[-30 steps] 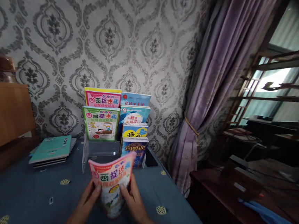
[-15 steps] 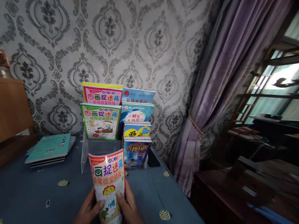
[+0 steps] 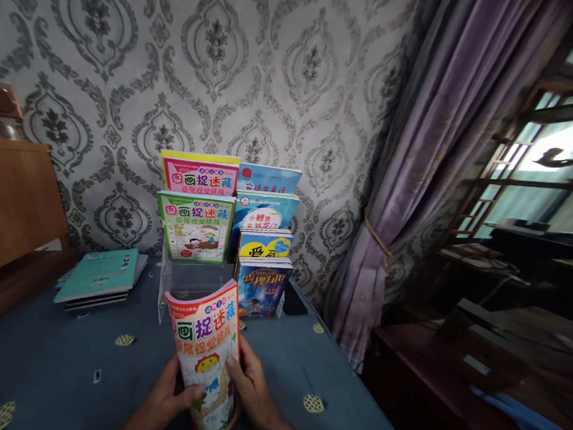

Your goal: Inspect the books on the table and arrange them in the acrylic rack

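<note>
Between both hands stands a red-edged picture book (image 3: 210, 362), bent so that its cover bulges toward me. My left hand (image 3: 169, 392) grips its left edge, thumb lying on the cover. On the right edge, my right hand (image 3: 251, 382) is closed the same way, its fingers behind the book. Just beyond is a clear tiered book rack (image 3: 199, 276). A green picture book (image 3: 200, 229) and a pink and yellow one (image 3: 202, 172) stand in its left side. Several books fill the right side, with a dark blue book (image 3: 263, 287) at the front.
A stack of teal-covered books (image 3: 98, 275) lies at the left of the blue tablecloth (image 3: 130, 382). A dark phone-like slab (image 3: 295, 301) sits right of the rack. A wooden cabinet (image 3: 9, 199) stands at the far left, a purple curtain (image 3: 401, 151) at the right.
The held book is bent into a deeper curve, its top edge dipping more in the middle. Both hands keep their hold. The view has shifted slightly.
</note>
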Tool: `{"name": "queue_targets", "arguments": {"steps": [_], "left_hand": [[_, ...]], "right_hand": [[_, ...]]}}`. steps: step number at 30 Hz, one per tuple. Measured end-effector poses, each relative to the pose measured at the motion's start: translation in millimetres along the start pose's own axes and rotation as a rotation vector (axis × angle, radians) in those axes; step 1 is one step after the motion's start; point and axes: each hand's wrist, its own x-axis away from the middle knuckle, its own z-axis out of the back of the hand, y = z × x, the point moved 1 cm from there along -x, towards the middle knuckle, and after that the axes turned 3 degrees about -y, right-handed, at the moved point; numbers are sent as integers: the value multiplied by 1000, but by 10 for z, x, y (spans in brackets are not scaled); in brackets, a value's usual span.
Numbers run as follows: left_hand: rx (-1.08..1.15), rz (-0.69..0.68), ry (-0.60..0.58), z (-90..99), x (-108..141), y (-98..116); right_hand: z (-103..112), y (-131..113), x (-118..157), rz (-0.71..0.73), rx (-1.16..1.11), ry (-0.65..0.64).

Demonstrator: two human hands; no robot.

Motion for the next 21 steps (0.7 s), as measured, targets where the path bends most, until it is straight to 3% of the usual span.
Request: {"name": "queue_targets", "arguments": {"steps": [8, 12, 21], "left_hand": [[-244, -159, 46, 100, -30, 272], [-323, -138, -5, 180, -80, 309], [-293, -175, 38, 226, -140, 215]], "right_hand": [[-1, -95, -5, 66, -12, 15], [46, -49, 7, 66, 134, 63], [77, -163, 9, 39, 317, 76]]}}
